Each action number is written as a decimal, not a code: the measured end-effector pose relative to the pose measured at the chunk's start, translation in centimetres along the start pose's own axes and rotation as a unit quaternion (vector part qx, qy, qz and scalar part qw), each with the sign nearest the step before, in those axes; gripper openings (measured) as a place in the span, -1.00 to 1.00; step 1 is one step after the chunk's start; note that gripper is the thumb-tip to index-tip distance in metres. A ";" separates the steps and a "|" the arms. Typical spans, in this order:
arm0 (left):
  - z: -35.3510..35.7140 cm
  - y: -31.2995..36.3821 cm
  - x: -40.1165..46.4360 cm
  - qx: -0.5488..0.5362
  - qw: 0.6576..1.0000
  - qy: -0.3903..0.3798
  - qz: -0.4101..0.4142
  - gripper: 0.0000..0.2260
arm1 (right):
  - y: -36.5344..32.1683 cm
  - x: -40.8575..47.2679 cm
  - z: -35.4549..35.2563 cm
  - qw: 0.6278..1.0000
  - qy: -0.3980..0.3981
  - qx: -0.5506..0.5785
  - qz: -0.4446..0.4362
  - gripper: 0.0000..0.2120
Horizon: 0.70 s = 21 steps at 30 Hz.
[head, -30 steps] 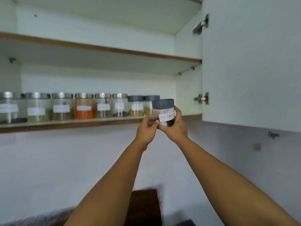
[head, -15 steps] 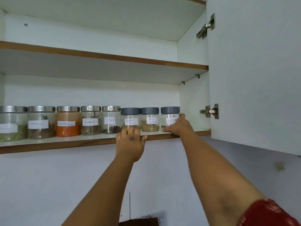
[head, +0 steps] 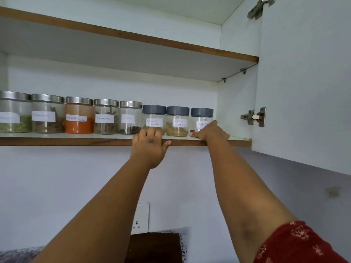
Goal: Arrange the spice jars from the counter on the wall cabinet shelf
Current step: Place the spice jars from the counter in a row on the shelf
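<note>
A row of several labelled spice jars stands on the lower cabinet shelf (head: 76, 138). Steel-lidded jars are at the left, among them an orange powder jar (head: 79, 115) and a cloves jar (head: 130, 117). Three grey-lidded jars close the row at the right: coriander powder (head: 154, 115), garam masala (head: 177, 120) and black pepper (head: 201, 116). My right hand (head: 210, 130) wraps the lower front of the black pepper jar, which stands on the shelf. My left hand (head: 150, 143) rests on the shelf edge, its fingers against the base of the coriander jar.
The open cabinet door (head: 303, 82) hangs at the right with its hinge (head: 254, 117) beside the last jar. An upper shelf (head: 133, 37) runs overhead. Below are a wall socket (head: 140, 219) and a dark wooden object (head: 153, 247).
One second ago both hands held the black pepper jar in front of the shelf. It now stands at the right end of the row, and my left hand has gone to the shelf edge.
</note>
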State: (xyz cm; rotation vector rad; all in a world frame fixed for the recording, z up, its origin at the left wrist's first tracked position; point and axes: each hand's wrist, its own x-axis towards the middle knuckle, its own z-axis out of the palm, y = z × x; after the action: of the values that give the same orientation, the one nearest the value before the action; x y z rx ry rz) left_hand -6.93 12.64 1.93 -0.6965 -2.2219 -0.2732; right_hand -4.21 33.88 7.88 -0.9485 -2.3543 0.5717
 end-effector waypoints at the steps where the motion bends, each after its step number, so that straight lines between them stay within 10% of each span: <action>1: -0.1 0.2 0.1 0.000 1.000 -0.002 0.002 -0.53 | 0.1 0.0 -0.1 1.000 0.002 -0.003 0.002 0.01; 21: 0.0 0.2 0.1 0.010 1.000 -0.007 0.005 -0.55 | 0.6 -0.1 -0.4 0.999 -0.005 -0.015 -0.037 -0.06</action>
State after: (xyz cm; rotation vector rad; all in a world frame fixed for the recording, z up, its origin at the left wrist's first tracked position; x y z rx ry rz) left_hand -6.86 12.81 2.02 -0.6995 -2.2322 -0.2410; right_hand -3.56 34.25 7.83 -0.8692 -2.4025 0.5151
